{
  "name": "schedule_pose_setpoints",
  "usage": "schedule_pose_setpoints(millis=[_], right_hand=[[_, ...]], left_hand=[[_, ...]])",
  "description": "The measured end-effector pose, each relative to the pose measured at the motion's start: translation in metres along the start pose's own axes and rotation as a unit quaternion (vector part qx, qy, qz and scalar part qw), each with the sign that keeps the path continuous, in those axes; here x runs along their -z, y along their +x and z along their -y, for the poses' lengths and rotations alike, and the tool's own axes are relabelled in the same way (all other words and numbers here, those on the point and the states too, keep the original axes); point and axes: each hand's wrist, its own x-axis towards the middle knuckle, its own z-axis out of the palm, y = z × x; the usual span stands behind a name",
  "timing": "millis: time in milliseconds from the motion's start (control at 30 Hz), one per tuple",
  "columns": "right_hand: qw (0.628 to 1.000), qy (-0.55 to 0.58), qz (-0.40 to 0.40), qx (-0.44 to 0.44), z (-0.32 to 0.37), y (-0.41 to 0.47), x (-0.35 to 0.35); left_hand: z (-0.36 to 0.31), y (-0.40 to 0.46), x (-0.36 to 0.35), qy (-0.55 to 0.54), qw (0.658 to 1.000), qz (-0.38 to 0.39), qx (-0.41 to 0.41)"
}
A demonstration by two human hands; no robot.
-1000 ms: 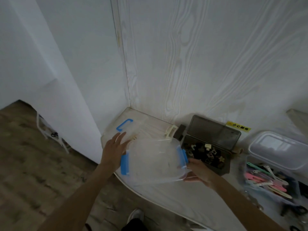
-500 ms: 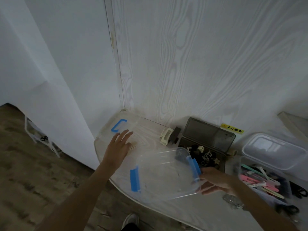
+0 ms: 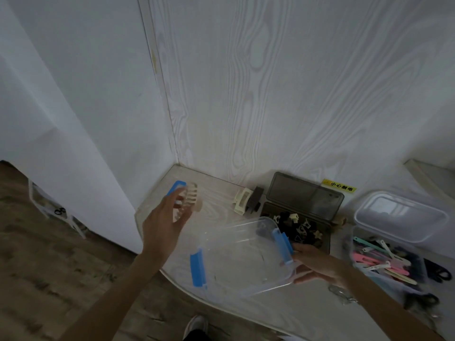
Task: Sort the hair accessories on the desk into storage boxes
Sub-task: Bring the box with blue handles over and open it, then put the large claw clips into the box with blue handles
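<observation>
From above, the left hand (image 3: 165,222) pinches a beige claw clip (image 3: 190,201) up-left of the clear box (image 3: 242,257), its long axis running away along the desk (image 3: 283,313), while the right hand (image 3: 317,265) grips the box's near-right end.

clear box (image 3: 242,257) w/ blue latches (image 3: 198,269), beige claw clip (image 3: 190,200)
</observation>
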Motion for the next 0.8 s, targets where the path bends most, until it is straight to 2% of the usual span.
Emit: schedule_pose_setpoints(millis=[33,100,133,200,233,300,367,433,467,600,700,800], right_hand=[[1.000,0.004,-0.001,0.009,0.002,-0.001,-0.001],[1.000,0.022,-0.006,0.020,0.005,0.000,-0.003],[0.999,0.038,-0.006,0.018,0.005,0.001,-0.005],[0.997,0.070,0.002,0.012,0.008,0.004,-0.012],[0.996,0.086,0.009,0.011,0.011,0.005,-0.018],[0.994,0.104,0.011,0.016,0.015,0.010,-0.031],[0.995,0.098,0.000,0.029,0.019,0.015,-0.042],[0.994,0.103,-0.012,0.043,0.024,0.021,-0.052],[0.993,0.108,-0.015,0.048,0.027,0.024,-0.057],[0.992,0.113,-0.026,0.056,0.047,0.036,-0.074],[0.997,0.056,-0.050,0.036,0.060,0.045,-0.072],[0.978,-0.071,-0.165,0.101,0.075,0.058,-0.052]], left_hand=[[-0.017,-0.001,0.005,-0.080,0.996,0.017,0.045],[-0.042,-0.005,0.011,-0.239,0.956,0.122,0.120],[-0.047,-0.008,0.011,-0.245,0.945,0.166,0.138],[-0.053,-0.012,0.012,-0.104,0.963,0.214,0.128],[-0.051,-0.014,0.013,-0.037,0.968,0.218,0.122],[-0.045,-0.018,0.015,0.001,0.970,0.209,0.125],[-0.034,-0.025,0.017,0.011,0.980,0.162,0.117],[-0.022,-0.031,0.015,0.056,0.990,0.102,0.076],[-0.016,-0.032,0.012,0.074,0.991,0.095,0.059],[-0.010,-0.018,0.007,0.091,0.964,0.176,0.178],[-0.009,-0.006,0.005,0.151,0.976,0.103,0.117],[-0.016,0.020,0.004,0.114,0.986,0.095,0.079]])
